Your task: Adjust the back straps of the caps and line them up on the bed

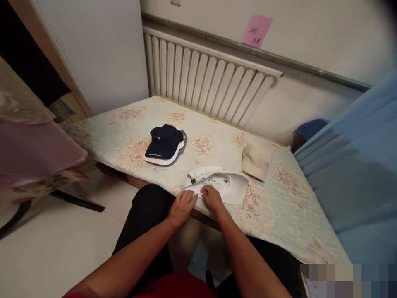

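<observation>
Had the white cap [223, 187] directly beyond left hand [183, 205], laid nearly flat, and right hand [213, 199], curled nearer the brim [239, 188], perhaps pinching cloth but too small to tell. Set along near edge of the surface [215, 134], long axis left to right, brim rightward.

Your bare left forearm [127, 256] slants up from the lower left of the frame, ending in your left hand [184, 205], back upward and fingers stretched toward the upper right, just below centre. From the lower right, your right forearm [245, 246] rises to your right hand [211, 198], its fingers curled inward toward the left hand, the two near each other but apart
</observation>
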`<state>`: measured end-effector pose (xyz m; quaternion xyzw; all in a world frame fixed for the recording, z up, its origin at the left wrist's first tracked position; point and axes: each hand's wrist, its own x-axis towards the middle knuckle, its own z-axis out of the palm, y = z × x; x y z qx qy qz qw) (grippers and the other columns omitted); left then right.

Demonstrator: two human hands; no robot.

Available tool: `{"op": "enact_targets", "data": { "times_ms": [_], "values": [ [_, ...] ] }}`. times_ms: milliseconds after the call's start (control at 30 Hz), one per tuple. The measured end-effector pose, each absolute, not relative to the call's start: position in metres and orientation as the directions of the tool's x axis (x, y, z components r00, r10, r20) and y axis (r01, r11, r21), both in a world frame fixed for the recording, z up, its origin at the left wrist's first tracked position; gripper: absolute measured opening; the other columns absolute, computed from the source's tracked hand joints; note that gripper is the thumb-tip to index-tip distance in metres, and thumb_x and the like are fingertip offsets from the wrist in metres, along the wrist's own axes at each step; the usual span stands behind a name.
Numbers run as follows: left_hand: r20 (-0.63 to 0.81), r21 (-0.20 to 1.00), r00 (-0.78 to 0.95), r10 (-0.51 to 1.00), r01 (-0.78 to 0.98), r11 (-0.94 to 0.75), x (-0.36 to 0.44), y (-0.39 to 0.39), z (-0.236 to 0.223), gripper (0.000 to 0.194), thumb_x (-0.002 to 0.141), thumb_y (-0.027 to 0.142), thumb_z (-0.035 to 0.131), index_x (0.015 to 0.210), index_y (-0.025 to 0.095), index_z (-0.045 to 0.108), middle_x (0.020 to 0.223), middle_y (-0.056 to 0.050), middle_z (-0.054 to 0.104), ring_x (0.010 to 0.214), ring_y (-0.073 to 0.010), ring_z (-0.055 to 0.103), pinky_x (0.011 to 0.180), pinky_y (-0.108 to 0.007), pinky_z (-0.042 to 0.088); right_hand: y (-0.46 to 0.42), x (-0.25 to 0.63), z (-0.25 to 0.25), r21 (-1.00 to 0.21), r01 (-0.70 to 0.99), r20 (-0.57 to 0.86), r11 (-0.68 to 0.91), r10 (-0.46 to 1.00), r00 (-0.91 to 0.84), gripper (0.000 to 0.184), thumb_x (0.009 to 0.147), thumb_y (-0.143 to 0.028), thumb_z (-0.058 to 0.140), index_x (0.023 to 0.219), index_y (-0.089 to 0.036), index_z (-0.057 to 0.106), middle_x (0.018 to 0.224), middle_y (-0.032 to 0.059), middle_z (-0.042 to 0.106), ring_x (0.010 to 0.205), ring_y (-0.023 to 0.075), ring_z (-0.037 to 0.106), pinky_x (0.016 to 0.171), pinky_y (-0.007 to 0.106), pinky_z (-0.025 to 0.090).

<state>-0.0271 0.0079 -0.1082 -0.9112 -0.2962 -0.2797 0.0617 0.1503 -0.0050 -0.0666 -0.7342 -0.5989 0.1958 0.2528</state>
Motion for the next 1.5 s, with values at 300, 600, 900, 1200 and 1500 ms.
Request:
{"op": "enact_targets", "data": {
  "times_ms": [300, 600, 900, 1200, 1500],
  "values": [
    [0.501, 0.026, 0.669, 0.550, 0.623, -0.782, -0.022, 0.006, -0.101, 0.036, 0.089, 0.014, 0.044, 0.124, 0.016, 0.053, 0.117, -0.011, 0.056, 0.110, -0.0240, 0.049, 0.096, -0.040, 0.038, -0.002, 0.146, -0.069, -0.614, 0.768, 0.052, -0.182, 0.962, 0.269, 0.013, 0.066, -0.011, 0.056, 0.073, -0.021, 0.058, 0.072, -0.0019, 0.056, 0.067, 0.0136, 0.051, 0.067, 0.026, 0.038],
    [0.502, 0.005, 0.673, 0.543, 0.626, -0.780, -0.023, 0.006, -0.100, 0.036, 0.089, 0.014, 0.044, 0.124, 0.014, 0.053, 0.117, -0.011, 0.056, 0.109, -0.0246, 0.048, 0.095, -0.040, 0.038, -0.025, 0.146, -0.073, -0.626, 0.780, 0.287, 0.006, 0.932, 0.222, 0.028, 0.073, -0.007, 0.040, 0.088, -0.018, 0.060, 0.085, 0.0041, 0.061, 0.081, 0.0173, 0.056, 0.078, 0.030, 0.045],
    [0.513, 0.039, 0.656, 0.554, 0.627, -0.778, -0.023, 0.005, -0.103, 0.037, 0.089, 0.014, 0.043, 0.125, 0.014, 0.052, 0.118, -0.011, 0.056, 0.111, -0.0244, 0.048, 0.098, -0.040, 0.036, -0.061, 0.137, -0.078, -0.354, 0.921, 0.389, 0.165, 0.921, -0.016, 0.050, 0.081, -0.005, 0.042, 0.125, -0.024, 0.054, 0.117, 0.0110, 0.053, 0.105, 0.0229, 0.046, 0.094, 0.041, 0.039],
    [0.487, 0.021, 0.670, 0.560, 0.632, -0.775, -0.023, 0.006, -0.105, 0.038, 0.090, 0.015, 0.042, 0.127, 0.015, 0.050, 0.120, -0.010, 0.055, 0.111, -0.0246, 0.048, 0.098, -0.040, 0.035, -0.056, 0.124, -0.079, -0.075, 0.996, 0.324, 0.039, 0.946, -0.013, 0.043, 0.086, -0.014, 0.046, 0.129, -0.021, 0.049, 0.115, 0.0133, 0.053, 0.098, 0.0259, 0.045, 0.086, 0.042, 0.040],
    [0.462, 0.031, 0.675, 0.575, 0.636, -0.771, -0.021, 0.006, -0.100, 0.038, 0.089, 0.013, 0.041, 0.126, 0.015, 0.049, 0.117, -0.012, 0.056, 0.110, -0.0231, 0.049, 0.095, -0.040, 0.037, -0.061, 0.128, -0.091, -0.106, 0.994, 0.374, 0.027, 0.927, 0.015, 0.043, 0.084, -0.010, 0.045, 0.127, -0.015, 0.049, 0.120, 0.0162, 0.053, 0.103, 0.0272, 0.046, 0.090, 0.045, 0.040]
  ]
}}
